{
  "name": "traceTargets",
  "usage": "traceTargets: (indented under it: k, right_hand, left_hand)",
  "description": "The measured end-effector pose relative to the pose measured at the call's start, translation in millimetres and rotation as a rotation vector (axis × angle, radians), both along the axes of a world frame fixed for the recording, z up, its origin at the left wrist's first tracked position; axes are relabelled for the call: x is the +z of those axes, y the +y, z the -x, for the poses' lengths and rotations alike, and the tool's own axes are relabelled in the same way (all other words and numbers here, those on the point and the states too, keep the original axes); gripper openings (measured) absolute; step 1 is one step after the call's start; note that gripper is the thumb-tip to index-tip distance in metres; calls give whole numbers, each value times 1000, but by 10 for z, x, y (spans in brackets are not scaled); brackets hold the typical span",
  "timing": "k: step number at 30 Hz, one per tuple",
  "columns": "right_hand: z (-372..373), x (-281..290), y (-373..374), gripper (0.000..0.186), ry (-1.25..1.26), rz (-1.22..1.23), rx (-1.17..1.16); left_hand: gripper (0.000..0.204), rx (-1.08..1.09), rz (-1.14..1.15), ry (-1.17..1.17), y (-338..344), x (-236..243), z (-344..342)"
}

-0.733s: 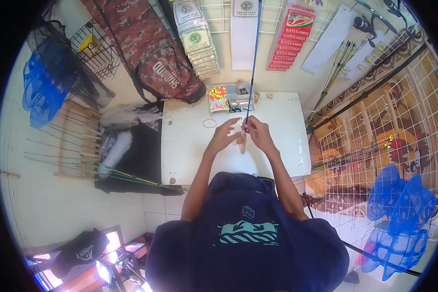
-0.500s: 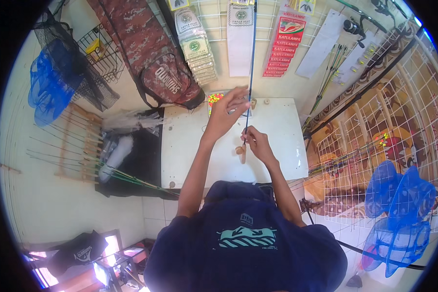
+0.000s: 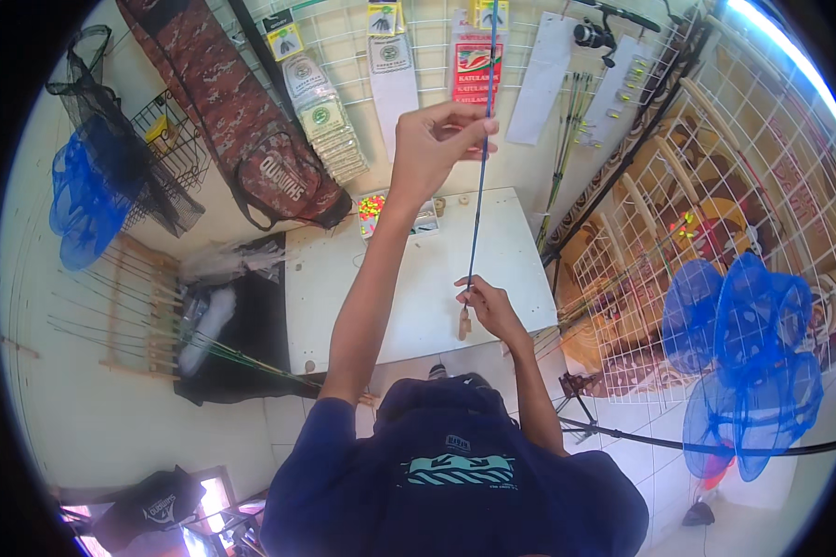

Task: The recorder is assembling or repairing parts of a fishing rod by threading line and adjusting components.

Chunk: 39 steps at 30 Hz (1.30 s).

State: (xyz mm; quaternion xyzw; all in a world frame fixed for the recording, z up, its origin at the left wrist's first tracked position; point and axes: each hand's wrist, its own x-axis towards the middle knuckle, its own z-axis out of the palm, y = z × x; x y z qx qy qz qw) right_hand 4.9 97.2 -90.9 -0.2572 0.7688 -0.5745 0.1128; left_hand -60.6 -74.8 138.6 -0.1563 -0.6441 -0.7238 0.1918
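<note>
A thin dark blue rod (image 3: pixel 476 213) runs upright through the middle of the view. My left hand (image 3: pixel 441 144) is raised on its upper part, thumb and fingertips pinched at it, the other fingers curled. My right hand (image 3: pixel 488 306) grips the rod low down, just above a light wooden handle (image 3: pixel 464 325) over the white table (image 3: pixel 353 316). Behind my hands sits a compartment tray (image 3: pixel 425 223) with brightly coloured small pieces (image 3: pixel 372 209).
Hanging packets (image 3: pixel 325 130), fishing reels (image 3: pixel 593 32) and a camouflage bag (image 3: pixel 204 102) line the back wall. Blue nets (image 3: pixel 743 343) hang on a grid at right, more (image 3: pixel 84 204) at left. Thin rods (image 3: pixel 139 334) lie across a wooden rack at left.
My left hand has risen from near my right hand up along the rod and now pinches it higher. My right hand stays low on the rod; the whole view has shifted.
</note>
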Motion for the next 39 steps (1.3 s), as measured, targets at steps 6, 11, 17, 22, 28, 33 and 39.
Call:
traceTargets:
  k: [6,11,17,22,28,33,39]
  right_hand:
    - [58,360,611,40,37,179,-34]
    - [-98,1230,728,36,144,357,-203]
    - [-491,1757,727,35,341,254,-260]
    - [-720,1442,805,21,235,241,-393]
    - [-1074,943,965,14,173,223,-425]
    - [-1252,299,1069,15,127,205,-461]
    - [-1412,-257,1165,17,112,177,-474]
  left_hand:
    - [23,-73,-27,-168,368,-397,-413]
    - [21,-102,23,-272,574,-954,-912]
    - [18,-189,22,-353,974,-1552,-1496]
    - [20,-244,97,-440,1134,-2060,-1807]
    - [34,-180,425,-191,1012,-2027,-1804]
    - [37,-56,227,-145,1044,-1097,-1578]
    - [48,-39,-15,115,1314,-20,-1448]
